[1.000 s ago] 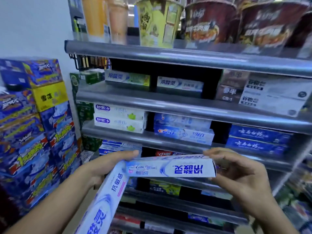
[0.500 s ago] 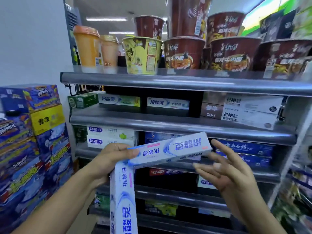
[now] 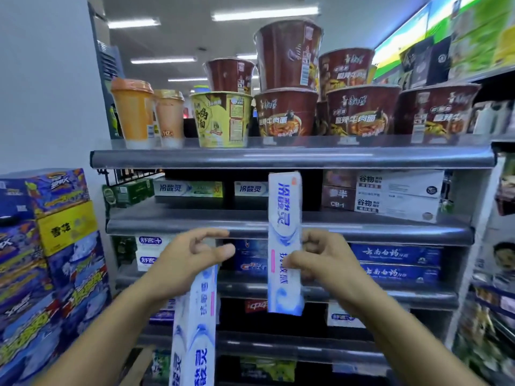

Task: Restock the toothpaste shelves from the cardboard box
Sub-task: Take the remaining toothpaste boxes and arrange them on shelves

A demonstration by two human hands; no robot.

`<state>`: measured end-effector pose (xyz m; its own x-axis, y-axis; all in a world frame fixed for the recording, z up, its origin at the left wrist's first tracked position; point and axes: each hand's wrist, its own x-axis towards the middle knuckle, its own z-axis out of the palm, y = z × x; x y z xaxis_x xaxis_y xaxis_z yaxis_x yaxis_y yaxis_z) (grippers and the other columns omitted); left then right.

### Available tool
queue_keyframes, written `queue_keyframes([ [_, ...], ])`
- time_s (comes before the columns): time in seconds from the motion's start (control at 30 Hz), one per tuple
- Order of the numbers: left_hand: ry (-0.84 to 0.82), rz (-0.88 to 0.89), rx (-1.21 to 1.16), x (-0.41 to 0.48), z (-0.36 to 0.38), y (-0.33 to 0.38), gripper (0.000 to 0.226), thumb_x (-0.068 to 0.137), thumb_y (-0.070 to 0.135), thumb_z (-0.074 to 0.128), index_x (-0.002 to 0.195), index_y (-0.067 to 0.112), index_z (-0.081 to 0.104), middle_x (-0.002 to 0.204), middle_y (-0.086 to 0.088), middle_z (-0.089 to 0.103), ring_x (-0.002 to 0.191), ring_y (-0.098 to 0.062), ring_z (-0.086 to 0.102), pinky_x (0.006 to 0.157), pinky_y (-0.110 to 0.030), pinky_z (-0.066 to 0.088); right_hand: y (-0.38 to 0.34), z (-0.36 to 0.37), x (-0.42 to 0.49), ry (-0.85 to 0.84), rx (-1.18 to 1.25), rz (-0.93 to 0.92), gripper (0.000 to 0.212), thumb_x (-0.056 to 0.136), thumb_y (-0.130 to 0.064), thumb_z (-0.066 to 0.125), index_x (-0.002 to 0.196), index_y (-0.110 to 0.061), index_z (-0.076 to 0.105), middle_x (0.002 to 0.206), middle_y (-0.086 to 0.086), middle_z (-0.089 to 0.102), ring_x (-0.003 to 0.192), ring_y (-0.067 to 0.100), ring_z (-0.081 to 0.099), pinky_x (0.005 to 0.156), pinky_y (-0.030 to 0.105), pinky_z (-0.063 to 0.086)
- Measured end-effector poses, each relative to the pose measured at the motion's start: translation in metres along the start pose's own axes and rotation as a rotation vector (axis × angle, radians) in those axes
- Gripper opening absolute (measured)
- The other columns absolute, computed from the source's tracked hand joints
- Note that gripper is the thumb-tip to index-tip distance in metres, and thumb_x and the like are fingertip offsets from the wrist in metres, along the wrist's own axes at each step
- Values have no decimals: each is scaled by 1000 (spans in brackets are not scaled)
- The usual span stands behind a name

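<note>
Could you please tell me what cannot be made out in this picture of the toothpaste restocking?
Head view only.
Cardboard box: outside the frame.
Lower toothpaste boxes, gripped by the left hand: ends cut off by the bottom edge; grip hidden under the palm; count unclear.
Shelf box: right end hidden behind the upright toothpaste box in the right hand.
Print on the upright toothpaste box: blurred.

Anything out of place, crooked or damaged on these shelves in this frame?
Nothing looks spilled or damaged. The one thing askew is the toothpaste box in the right hand, held on end in front of the shelves, while the shelved boxes lie flat. The left hand holds another box hanging downward.
</note>
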<state>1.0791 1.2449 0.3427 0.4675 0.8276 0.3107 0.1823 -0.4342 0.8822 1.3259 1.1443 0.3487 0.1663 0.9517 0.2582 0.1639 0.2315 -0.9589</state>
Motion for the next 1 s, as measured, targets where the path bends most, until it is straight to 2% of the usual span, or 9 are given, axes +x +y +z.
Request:
queue_keyframes([
  [0.13,21,33,13,26,-15,31,72,65,64,81,130,36,67,112,-6,78,104,-24,71,105,-41,48,-23,-15,16,-162,-273,-11,24,63,-12,74,81,3,69,66,15,66,55,19,53,52,25,37],
  [0.3,-133,-52,-152,43,-22,52,29,76,28,77,103,20,82,103,-10,80,74,-15,75,61,-20,55,-35,-26,26,-248,-349,-51,25,68,-18,69,85,1,73,78,22,70,67,21,56,67,38,40],
  [0.4,-143,-48,-175,46,-22,46,29,80,27,73,105,17,80,105,-11,79,74,-13,75,59,-20,55,-36,-42,28,-236,-292,-87,23,74,-16,78,97,-9,78,93,21,76,79,26,68,77,41,51],
  [0.5,-117,-48,-225,49,-20,38,20,90,23,67,105,22,80,105,-9,79,75,-15,75,61,-24,58,-26,-61,26,-164,-183,-68,49,68,1,89,111,-14,73,101,21,74,98,38,72,92,48,56],
  [0.57,-72,-69,-253,52,-19,33,20,97,19,63,104,24,81,104,-10,79,72,-16,74,60,-26,58,-15,-67,23,-110,-64,-38,66,56,16,86,114,-11,70,104,25,71,97,39,72,81,44,60],
  [0.63,-27,-85,-259,55,-17,30,19,98,19,63,104,23,80,103,-10,79,72,-17,75,60,-26,58,-7,-68,22,-1,89,-44,63,54,26,81,108,-5,70,100,26,70,83,35,73,67,33,59],
  [0.77,160,-113,-230,64,-10,31,12,95,25,71,96,31,82,91,-5,81,68,-17,75,61,-26,57,-1,-65,30,238,217,-179,60,43,3,90,100,-2,70,83,16,75,77,28,75,66,27,60],
  [0.93,343,-40,-137,78,-6,33,11,91,29,77,83,32,84,74,-5,78,56,-15,70,49,-22,51,-3,-62,55,409,16,-327,50,60,-1,95,101,-20,74,80,-5,78,74,4,73,65,16,57],
  [1.0,398,16,-26,85,-7,33,13,91,33,77,81,36,83,72,-1,78,59,-14,69,57,-25,52,-3,-61,69,423,-54,-341,43,65,-2,93,96,-26,75,83,-4,78,76,2,74,66,14,55],
])
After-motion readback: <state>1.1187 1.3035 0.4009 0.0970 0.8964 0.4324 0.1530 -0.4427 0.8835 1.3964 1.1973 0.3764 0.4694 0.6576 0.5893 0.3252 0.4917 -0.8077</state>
